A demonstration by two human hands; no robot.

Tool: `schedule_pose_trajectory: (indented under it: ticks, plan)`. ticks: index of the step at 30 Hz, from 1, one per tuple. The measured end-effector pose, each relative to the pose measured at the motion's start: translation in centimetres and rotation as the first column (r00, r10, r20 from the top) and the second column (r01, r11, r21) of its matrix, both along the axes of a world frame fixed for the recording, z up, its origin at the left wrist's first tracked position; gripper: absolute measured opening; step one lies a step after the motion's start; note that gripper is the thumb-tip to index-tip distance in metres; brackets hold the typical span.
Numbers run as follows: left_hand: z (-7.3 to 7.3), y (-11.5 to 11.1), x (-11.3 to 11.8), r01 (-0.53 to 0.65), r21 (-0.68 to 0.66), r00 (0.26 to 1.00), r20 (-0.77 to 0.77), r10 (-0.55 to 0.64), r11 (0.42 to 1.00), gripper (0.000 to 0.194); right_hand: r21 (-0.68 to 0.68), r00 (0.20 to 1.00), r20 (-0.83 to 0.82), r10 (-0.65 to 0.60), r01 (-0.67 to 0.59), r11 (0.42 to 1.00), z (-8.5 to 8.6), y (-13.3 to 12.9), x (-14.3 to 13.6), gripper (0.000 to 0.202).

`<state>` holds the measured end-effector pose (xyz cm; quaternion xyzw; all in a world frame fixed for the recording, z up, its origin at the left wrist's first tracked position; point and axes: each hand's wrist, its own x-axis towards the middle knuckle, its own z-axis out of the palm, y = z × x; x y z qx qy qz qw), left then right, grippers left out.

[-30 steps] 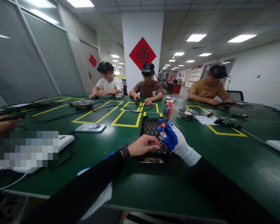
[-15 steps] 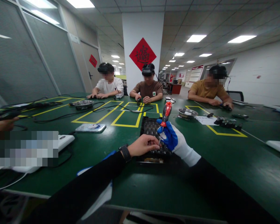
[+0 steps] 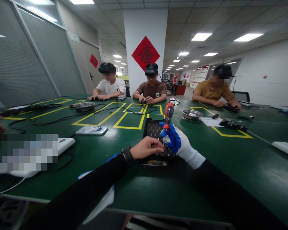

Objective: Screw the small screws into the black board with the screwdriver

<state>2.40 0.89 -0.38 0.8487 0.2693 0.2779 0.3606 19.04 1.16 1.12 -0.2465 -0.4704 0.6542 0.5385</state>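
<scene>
My right hand, in a white and blue glove, grips a screwdriver with a red and grey handle. The screwdriver stands nearly upright, its shaft pointing down. Bare and wearing a black watch, my left hand has its fingers pinched together beside the lower end of the shaft; whatever they hold is too small to make out. Beneath both hands lies a black tray-like case with rows of small parts or pockets. My hands cover part of it, and the screwdriver's tip is hard to see.
On the green table, a phone lies left of the case. Metal bowls stand farther back, with black clips and paper at right. A glove lies under my left forearm. Several people sit around the table; black cables cross it.
My hands and the screwdriver keep nearly the same pose over the case. The whole view has shifted slightly. At far left, another person's hand has moved toward the picture's edge.
</scene>
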Motion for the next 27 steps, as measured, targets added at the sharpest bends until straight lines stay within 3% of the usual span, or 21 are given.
schedule_pose_trajectory:
  ticks: [10, 17, 23, 27]
  plan:
    - [0.22, -0.06, -0.13, 0.029, 0.035, 0.998, -0.051, -0.027, 0.999, 0.031, 0.134, 0.988, 0.051, -0.144, 0.136, 0.982, -0.20, -0.67, -0.70, 0.030]
    - [0.13, 0.00, -0.20, 0.030, 0.016, 0.999, -0.032, -0.029, 0.999, 0.031, -0.009, 1.000, 0.011, -0.008, 0.008, 1.000, 0.13, -0.18, -0.13, 0.036]
    - [0.06, 0.02, -0.22, 0.050, 0.048, 0.998, -0.036, -0.048, 0.998, 0.030, 0.082, 0.994, 0.025, -0.104, 0.101, 0.991, -0.40, -0.21, -0.45, 0.027]
    - [0.01, 0.08, -0.21, 0.049, 0.040, 0.998, -0.040, -0.047, 0.998, 0.031, 0.056, 0.998, -0.008, -0.062, 0.062, 0.996, -0.20, -0.19, -0.35, 0.029]
